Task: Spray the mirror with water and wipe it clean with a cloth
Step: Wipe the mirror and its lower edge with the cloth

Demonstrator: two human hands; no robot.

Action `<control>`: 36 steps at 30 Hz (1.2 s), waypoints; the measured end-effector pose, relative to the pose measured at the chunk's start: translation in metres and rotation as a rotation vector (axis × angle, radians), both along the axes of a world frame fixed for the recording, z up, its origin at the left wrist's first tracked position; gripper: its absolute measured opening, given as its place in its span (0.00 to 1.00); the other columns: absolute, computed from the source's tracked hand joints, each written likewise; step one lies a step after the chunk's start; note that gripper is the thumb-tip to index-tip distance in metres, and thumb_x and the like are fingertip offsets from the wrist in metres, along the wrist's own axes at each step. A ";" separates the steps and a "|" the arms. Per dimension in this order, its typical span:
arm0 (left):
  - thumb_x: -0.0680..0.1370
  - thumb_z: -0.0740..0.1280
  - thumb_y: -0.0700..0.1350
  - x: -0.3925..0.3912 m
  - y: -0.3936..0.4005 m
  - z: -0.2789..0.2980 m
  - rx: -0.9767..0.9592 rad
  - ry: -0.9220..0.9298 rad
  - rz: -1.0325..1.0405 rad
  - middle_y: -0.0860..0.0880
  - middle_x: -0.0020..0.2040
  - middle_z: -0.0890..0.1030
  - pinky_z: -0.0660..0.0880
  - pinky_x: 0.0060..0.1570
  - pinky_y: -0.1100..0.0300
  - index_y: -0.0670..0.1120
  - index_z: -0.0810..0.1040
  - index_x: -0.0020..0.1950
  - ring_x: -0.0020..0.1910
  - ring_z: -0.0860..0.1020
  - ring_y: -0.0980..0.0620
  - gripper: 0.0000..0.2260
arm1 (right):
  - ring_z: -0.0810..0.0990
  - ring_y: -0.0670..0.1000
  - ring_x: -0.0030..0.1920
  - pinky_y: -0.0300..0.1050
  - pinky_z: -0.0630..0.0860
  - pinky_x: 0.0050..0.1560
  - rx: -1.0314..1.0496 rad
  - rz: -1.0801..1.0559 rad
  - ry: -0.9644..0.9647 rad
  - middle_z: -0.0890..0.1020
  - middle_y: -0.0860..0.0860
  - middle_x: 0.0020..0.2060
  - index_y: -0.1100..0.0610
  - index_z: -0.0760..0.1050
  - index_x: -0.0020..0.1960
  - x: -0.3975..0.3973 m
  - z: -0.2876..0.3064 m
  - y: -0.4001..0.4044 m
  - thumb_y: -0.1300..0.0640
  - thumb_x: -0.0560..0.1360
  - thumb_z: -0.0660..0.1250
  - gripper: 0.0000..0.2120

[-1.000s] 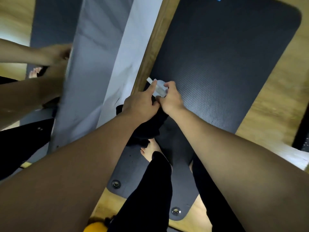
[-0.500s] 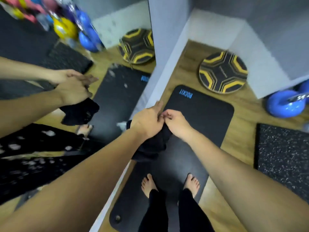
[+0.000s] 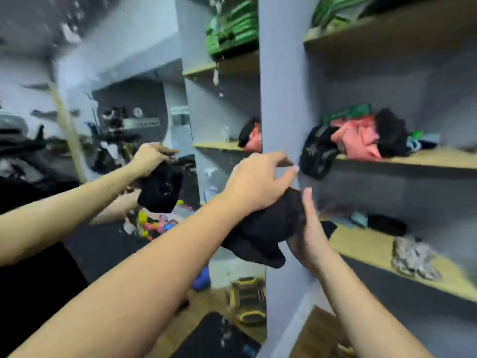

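The mirror (image 3: 124, 81) fills the left half of the view, with wet streaks and droplets on its glass. It ends at a grey pillar (image 3: 280, 99). My left hand (image 3: 254, 182) holds a bunched black cloth (image 3: 260, 236) from above, just in front of the pillar's edge. My right hand (image 3: 309, 236) lies flat against the cloth's right side, with its fingers straight and pointing up. The glass shows the reflection of a hand (image 3: 151, 157) with the cloth hanging from it. No spray bottle is clearly visible.
Wooden shelves (image 3: 402, 161) to the right of the pillar hold pink and black clothes, green items and a black strap bundle (image 3: 317, 151). Low on the floor lie a black mat (image 3: 214, 337) and a yellow-and-black disc (image 3: 249, 301).
The view has swung up from the floor mat to the mirror and shelves. Both hands have risen with the cloth. The small white thing pinched a second ago is out of sight.
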State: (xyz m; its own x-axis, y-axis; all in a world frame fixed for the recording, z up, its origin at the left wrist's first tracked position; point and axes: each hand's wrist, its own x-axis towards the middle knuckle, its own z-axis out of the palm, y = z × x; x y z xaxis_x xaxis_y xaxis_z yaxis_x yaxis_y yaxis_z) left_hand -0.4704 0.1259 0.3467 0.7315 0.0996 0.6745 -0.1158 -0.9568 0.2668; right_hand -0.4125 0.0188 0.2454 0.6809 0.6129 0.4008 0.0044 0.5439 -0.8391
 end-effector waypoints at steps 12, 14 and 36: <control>0.83 0.61 0.57 -0.036 -0.014 0.137 -0.123 -0.443 0.050 0.52 0.23 0.64 0.58 0.34 0.51 0.48 0.56 0.28 0.29 0.63 0.47 0.27 | 0.85 0.57 0.55 0.51 0.83 0.53 0.209 -0.086 -0.144 0.86 0.57 0.53 0.60 0.77 0.61 -0.046 0.131 0.011 0.53 0.61 0.81 0.31; 0.82 0.61 0.58 -0.040 -0.014 0.141 -0.109 -0.494 0.089 0.51 0.23 0.62 0.59 0.36 0.52 0.47 0.56 0.29 0.30 0.64 0.44 0.27 | 0.85 0.58 0.54 0.49 0.83 0.51 0.255 -0.077 -0.103 0.86 0.57 0.52 0.61 0.78 0.60 -0.046 0.141 0.012 0.58 0.64 0.80 0.26; 0.74 0.72 0.65 0.018 0.050 0.229 -0.020 0.077 0.089 0.55 0.32 0.81 0.73 0.32 0.66 0.48 0.78 0.38 0.31 0.79 0.59 0.21 | 0.82 0.63 0.60 0.74 0.71 0.64 0.317 0.051 -0.111 0.85 0.58 0.57 0.52 0.80 0.59 0.058 0.225 0.045 0.55 0.71 0.71 0.16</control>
State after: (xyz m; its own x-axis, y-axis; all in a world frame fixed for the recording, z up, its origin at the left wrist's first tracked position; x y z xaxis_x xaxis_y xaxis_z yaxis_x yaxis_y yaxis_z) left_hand -0.4526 0.1763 0.5754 0.7690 0.1794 0.6136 -0.0087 -0.9568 0.2907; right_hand -0.3544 0.0643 0.4701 0.5941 0.4781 0.6469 0.0527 0.7793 -0.6244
